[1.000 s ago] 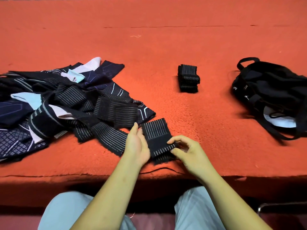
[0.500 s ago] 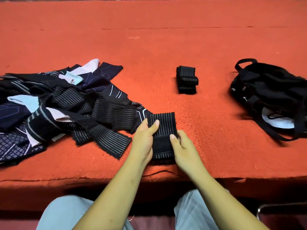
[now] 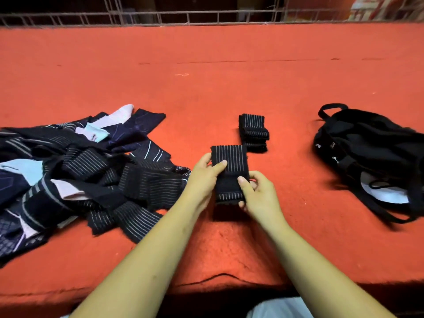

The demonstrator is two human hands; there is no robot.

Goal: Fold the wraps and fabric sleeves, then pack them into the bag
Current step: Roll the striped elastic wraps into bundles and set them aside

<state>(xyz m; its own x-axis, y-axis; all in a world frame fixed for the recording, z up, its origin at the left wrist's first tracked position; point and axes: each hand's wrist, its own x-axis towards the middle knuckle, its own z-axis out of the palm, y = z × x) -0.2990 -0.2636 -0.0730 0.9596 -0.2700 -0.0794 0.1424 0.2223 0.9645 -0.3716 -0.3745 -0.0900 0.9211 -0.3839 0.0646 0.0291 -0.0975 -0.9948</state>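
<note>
On the red surface (image 3: 206,88) sits a stack of folded wraps (image 3: 253,131). Just nearer than the stack, left hand (image 3: 203,180) and right hand (image 3: 259,196) both pinch a striped wrap (image 3: 229,166). The unfolded pile (image 3: 80,171) lies left of the stack and the bag (image 3: 367,145) lies right.

Orange-red felt bench (image 3: 229,92) fills most of view, w/ a thin seam (image 3: 252,61) across its far part & a pale thread (image 3: 182,75) lying just below it. Wire railing (image 3: 206,16) runs along back edge.

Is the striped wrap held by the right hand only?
No, the left hand and the right hand both pinch the folded striped wrap between thumb and fingers.
</note>
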